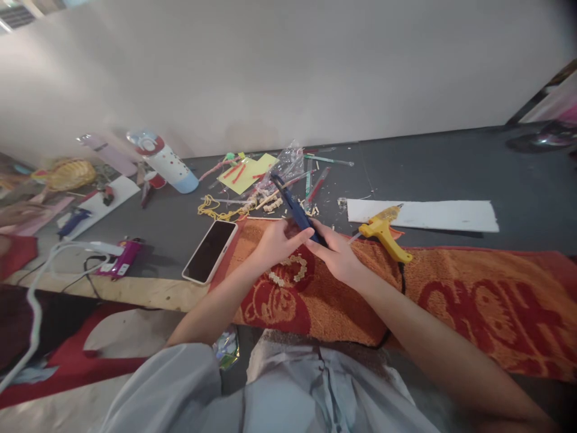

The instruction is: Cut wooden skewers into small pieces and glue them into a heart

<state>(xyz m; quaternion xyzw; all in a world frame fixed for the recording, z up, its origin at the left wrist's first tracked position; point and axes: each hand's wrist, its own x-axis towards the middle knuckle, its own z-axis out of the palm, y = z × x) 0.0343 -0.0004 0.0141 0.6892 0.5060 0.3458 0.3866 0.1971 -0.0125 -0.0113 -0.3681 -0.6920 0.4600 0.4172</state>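
Both my hands grip a dark blue phone [295, 207], which is tilted and seen almost edge-on, so its screen is hidden. My left hand [276, 242] wraps its near end from the left. On the opposite side my right hand [334, 248] closes round it, the two thumbs nearly meeting. Below them, a curved row of small pale pieces [288, 273] lies on an orange and red towel [342, 300]. Just right of my right hand rests a yellow glue gun [383, 231], its nozzle over a white strip of board [451, 215].
A second phone [211, 251] lies face up at left. Behind are yellow paper [247, 174], yellow string [216, 207], clear plastic wrap [291, 162] and scattered sticks. A bottle [164, 162] leans further left, near a purple power strip [121, 257] with a white cable. Another person's hand [20, 213] is at far left.
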